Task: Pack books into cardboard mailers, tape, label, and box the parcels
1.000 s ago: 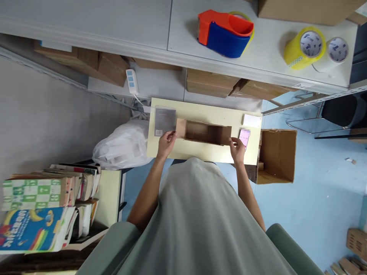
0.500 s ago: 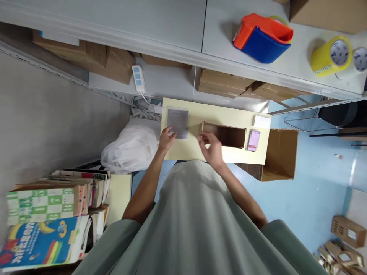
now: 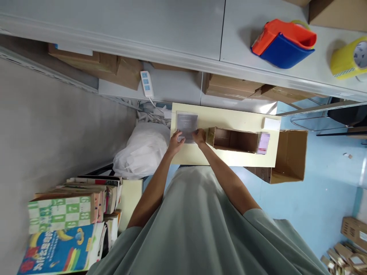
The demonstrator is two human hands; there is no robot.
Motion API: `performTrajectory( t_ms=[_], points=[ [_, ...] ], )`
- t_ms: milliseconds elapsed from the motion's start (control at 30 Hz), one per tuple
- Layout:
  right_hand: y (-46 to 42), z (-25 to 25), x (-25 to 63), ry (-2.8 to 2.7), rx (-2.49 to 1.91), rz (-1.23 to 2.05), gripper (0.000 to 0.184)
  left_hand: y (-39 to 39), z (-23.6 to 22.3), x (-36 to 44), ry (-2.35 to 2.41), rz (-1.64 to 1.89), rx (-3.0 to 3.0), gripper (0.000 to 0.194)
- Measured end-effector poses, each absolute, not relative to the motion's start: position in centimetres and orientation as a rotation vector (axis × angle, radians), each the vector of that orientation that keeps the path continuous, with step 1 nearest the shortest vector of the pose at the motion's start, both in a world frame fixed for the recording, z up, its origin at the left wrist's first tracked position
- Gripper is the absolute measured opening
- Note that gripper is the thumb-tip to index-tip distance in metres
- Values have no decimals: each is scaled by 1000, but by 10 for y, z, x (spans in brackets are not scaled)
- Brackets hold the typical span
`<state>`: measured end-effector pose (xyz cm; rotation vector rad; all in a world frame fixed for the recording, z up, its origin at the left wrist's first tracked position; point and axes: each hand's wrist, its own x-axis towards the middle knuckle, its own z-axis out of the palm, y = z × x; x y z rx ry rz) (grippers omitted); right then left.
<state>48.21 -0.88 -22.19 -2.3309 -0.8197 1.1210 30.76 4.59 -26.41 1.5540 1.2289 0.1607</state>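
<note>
A flat grey packet with a glossy, see-through edge and faint print lies at the left end of the cream table. My left hand rests at its lower left corner, thumb and forefinger apart over the edge. At the lower right edge, my right hand has its fingers drawn together on the packet; the fingertips are partly hidden. Just right of that hand sits a small open cardboard box, its inside bare. A pixelated pink and purple item lies against the box's far end.
A white block-like item lies at the table's right end. Beyond stands a larger open carton. White plastic bags bulge at the left, above stacked books. A grey shelf with a tape dispenser overhangs the table.
My right hand has moved left from the small box to the grey packet's right edge. The small box now sits against the pink item. My left hand has stayed at the packet.
</note>
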Motion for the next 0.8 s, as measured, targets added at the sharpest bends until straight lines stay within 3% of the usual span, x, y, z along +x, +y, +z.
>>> performTrajectory(
  t_ms=[133, 300, 567, 800],
  points=[
    [0, -215, 477, -649, -2446, 1098, 16, 50, -263, 309, 1260, 199, 1461, 42],
    [5, -176, 457, -845, -2276, 1081, 21, 55, -245, 308, 1308, 319, 1242, 38],
    [-66, -71, 469, -1081, -1923, 1084, 22, 51, -175, 294, 1359, 663, 905, 65],
    [-156, -11, 542, -787, -1515, 1162, 48, 30, -100, 333, 1113, 616, 967, 81]
  ],
)
